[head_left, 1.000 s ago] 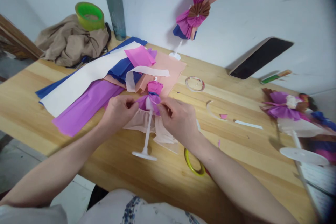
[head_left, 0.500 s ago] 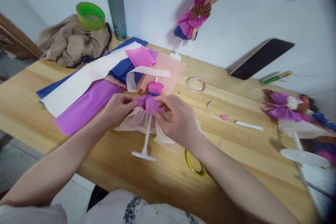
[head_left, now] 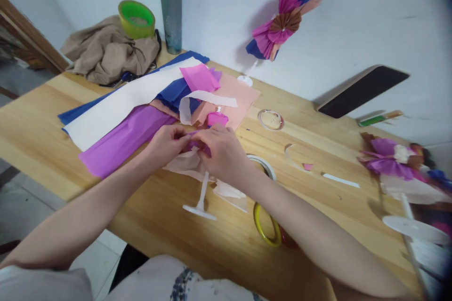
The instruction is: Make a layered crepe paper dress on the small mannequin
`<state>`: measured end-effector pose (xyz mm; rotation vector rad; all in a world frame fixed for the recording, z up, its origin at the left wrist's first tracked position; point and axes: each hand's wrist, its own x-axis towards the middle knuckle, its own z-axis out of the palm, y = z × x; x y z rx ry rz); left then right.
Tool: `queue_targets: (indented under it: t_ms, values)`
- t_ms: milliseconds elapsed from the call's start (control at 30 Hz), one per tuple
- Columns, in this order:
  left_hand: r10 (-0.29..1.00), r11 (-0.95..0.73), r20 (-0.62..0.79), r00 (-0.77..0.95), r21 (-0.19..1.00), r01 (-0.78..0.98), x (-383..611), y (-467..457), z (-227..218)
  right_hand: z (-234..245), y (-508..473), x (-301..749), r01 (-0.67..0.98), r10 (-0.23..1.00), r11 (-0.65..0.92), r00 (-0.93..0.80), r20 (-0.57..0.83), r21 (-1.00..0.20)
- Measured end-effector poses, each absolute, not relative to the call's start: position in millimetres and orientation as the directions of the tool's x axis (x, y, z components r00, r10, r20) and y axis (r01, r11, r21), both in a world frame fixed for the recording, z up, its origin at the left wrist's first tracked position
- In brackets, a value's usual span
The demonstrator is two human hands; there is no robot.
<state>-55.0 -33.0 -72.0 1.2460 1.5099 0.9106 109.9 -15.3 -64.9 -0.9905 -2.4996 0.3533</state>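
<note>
A small paper figure with a pink top [head_left: 217, 118] stands on a white stand [head_left: 202, 204] in front of me. Pinched at its waist is a strip of purple crepe paper [head_left: 194, 134], mostly covered by my fingers. My left hand [head_left: 169, 143] grips the strip's left part between thumb and fingertips. Closed on the strip too, my right hand [head_left: 223, 153] meets the left one and hides the figure's middle. Beneath both hands spreads a pale, gathered paper skirt [head_left: 185, 163].
Crepe sheets, including a white one [head_left: 116, 108] and a purple one [head_left: 123, 138], lie at left. A yellow tape roll [head_left: 263, 230] is by my right forearm. Behind stand a bottle [head_left: 172, 19], a decorated paper figure [head_left: 271, 33] and a leaning phone [head_left: 363, 91]. Another figure [head_left: 391, 157] stands right.
My right hand has moved left until its fingers meet my left hand's, drawing the purple paper together at the waist. The whole view has shifted slightly.
</note>
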Motion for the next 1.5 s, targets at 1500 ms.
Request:
queue_targets:
  t_ms: [1500]
  values:
    - [0.962,0.268,-0.271,-0.024,0.934,0.237,-62,-36,-70,-69,-8,111,0.532,0.659,0.752,-0.581,0.477,-0.391]
